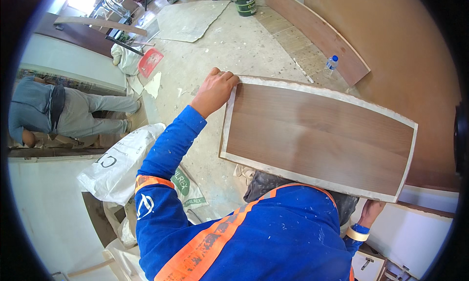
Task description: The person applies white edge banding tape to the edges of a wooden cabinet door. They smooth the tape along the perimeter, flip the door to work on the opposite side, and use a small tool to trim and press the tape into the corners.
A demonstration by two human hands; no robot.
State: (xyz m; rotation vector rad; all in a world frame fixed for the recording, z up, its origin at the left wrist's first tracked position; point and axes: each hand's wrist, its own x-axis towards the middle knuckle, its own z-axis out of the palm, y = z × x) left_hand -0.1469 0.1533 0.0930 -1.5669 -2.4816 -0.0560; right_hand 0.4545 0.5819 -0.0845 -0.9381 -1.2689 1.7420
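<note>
A brown wood-grain panel (312, 134), its edges bordered with whitish masking tape (317, 89), is held up in front of my body. My left hand (215, 90) is closed around its upper left corner, fingers over the edge. Down at the lower right corner, my right hand (372, 210) grips the panel from below, its fingers partly hidden behind it. Around my right wrist hangs a cream tape roll (357, 234).
Another person (73, 107) stands at the left. White sacks (122, 163) lie beside my left arm. Farther off are a red dustpan (150, 62), a paint bucket (245, 5), and a water bottle (331, 63) near a long curved board (317, 34). A large brown panel (391, 61) rises at right.
</note>
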